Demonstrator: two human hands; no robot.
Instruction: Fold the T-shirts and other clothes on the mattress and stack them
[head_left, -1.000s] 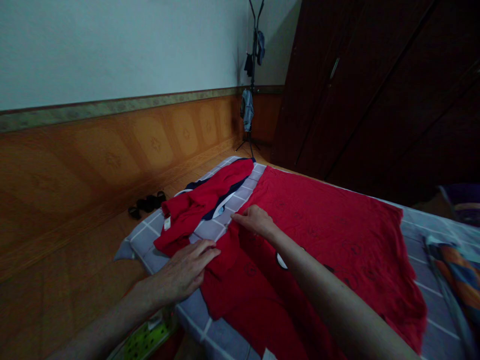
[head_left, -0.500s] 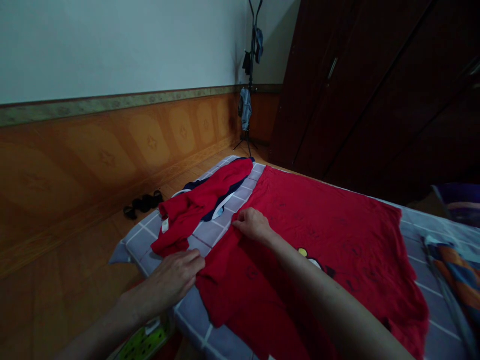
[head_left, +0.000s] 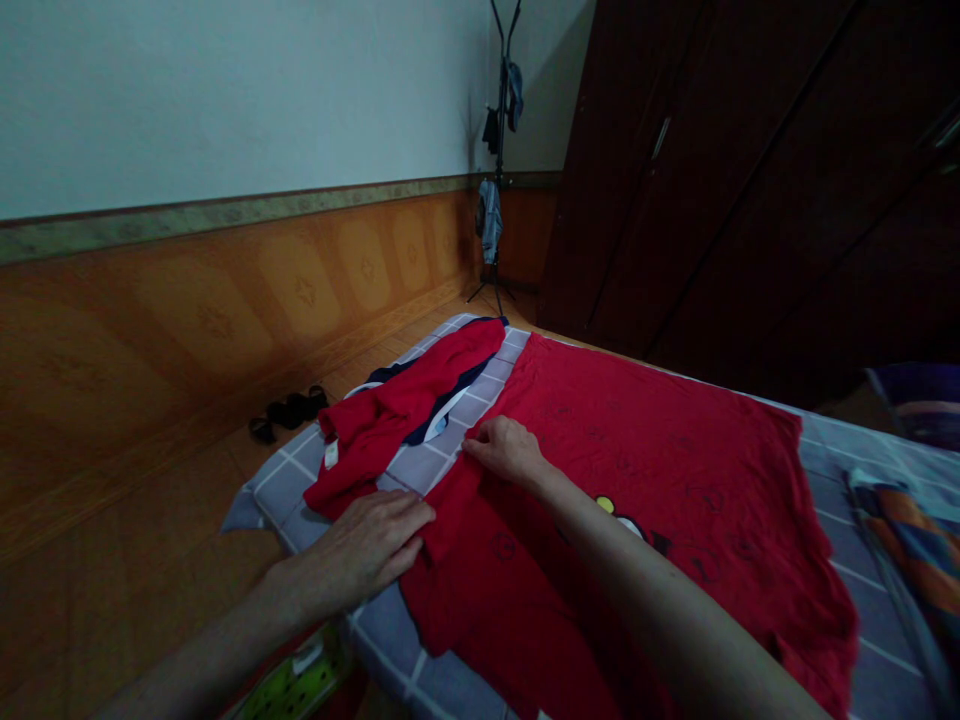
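While two hands touch one printed garment, one coat rack

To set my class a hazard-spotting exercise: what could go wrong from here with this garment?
The large red garment lies close to the edge of the bed, so a tug might drag it over. The left hand is near the red and navy clothes and could disturb them. The garment's surface is wrinkled, so creases might get pressed in.
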